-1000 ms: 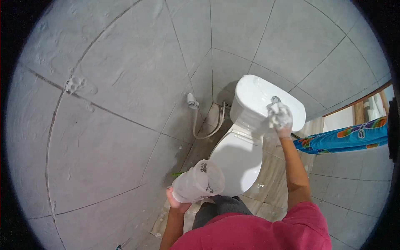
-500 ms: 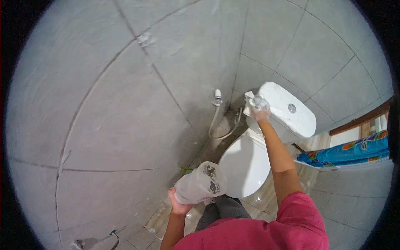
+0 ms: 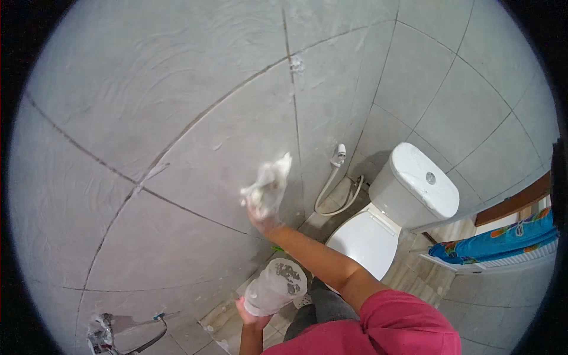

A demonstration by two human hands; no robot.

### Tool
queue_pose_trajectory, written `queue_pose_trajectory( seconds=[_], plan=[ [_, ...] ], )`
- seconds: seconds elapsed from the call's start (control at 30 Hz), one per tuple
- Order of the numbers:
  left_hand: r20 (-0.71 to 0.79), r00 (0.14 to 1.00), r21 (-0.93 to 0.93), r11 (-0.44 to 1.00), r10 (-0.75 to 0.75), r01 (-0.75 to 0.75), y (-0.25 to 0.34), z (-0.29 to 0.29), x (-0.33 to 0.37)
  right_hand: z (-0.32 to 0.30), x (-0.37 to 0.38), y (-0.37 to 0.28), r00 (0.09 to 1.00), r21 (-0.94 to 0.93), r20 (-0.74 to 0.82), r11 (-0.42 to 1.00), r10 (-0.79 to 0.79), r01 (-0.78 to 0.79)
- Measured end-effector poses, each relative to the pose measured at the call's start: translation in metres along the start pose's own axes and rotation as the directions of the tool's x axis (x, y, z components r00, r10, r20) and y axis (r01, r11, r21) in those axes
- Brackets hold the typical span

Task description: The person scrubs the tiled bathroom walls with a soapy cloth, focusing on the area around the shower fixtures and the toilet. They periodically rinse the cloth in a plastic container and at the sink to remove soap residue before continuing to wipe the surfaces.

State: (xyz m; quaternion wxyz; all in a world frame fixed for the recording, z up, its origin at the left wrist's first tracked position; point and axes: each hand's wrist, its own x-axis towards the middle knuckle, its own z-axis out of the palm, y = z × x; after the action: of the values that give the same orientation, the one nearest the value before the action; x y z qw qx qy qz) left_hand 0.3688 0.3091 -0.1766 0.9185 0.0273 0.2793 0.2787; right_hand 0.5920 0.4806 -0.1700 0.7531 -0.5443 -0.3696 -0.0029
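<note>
Wiping of the wall appears to be the step in hand. A white, foamy cloth (image 3: 269, 180) is held out in front of the grey tiled wall (image 3: 195, 248) by the right hand (image 3: 263, 220), with the forearm passed across the front of the body. The right fingers appear bent around the cloth; they are largely covered and blurred, so the firmness of the hold cannot be told. Whether the cloth touches the tiles cannot be told either.

A translucent container (image 3: 264, 296) is carried low by the left hand (image 3: 253, 319), beside the legs. The left thumb and fingers are curled around its lower part; the mouth is tilted up and to the right. Its contents cannot be made out clearly.

Pale streaks and a foam patch (image 3: 297, 64) are noted on the wall. The toilet (image 3: 362, 239) stands to the right, with the hand sprayer (image 3: 339, 155) hung nearby.

For the next move, flat, even pressure on the tiles is judged necessary, with the container kept mouth-up against spillage.
</note>
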Motion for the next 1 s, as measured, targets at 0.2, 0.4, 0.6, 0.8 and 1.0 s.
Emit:
queue_pose_trajectory(
  seconds=[0.2,0.4,0.6,0.8,1.0],
  plan=[
    [-0.088,0.991,0.016,0.995,0.097,-0.096,0.019,0.003,-0.052,-0.002,0.125,-0.024,0.965,-0.424,-0.247,0.886,0.086,-0.188],
    [-0.083,0.989,0.035,0.992,0.123,-0.121,0.019,0.000,-0.060,0.001,0.202,-0.078,0.887,-0.272,-0.293,0.920,-0.357,0.281],
    [-0.103,0.992,0.171,0.984,0.067,-0.048,0.036,0.005,-0.078,0.045,0.068,-0.189,0.703,-0.210,0.282,0.673,-0.653,0.709],
    [0.038,0.985,0.112,0.979,0.168,-0.171,0.042,-0.003,-0.097,0.010,0.135,-0.164,0.818,-0.136,0.174,0.810,-0.548,0.571],
    [0.123,0.985,0.016,0.992,0.124,-0.127,0.049,-0.003,-0.124,0.016,0.279,-0.156,0.815,-0.602,-0.264,0.748,-0.516,0.279]
  ],
)
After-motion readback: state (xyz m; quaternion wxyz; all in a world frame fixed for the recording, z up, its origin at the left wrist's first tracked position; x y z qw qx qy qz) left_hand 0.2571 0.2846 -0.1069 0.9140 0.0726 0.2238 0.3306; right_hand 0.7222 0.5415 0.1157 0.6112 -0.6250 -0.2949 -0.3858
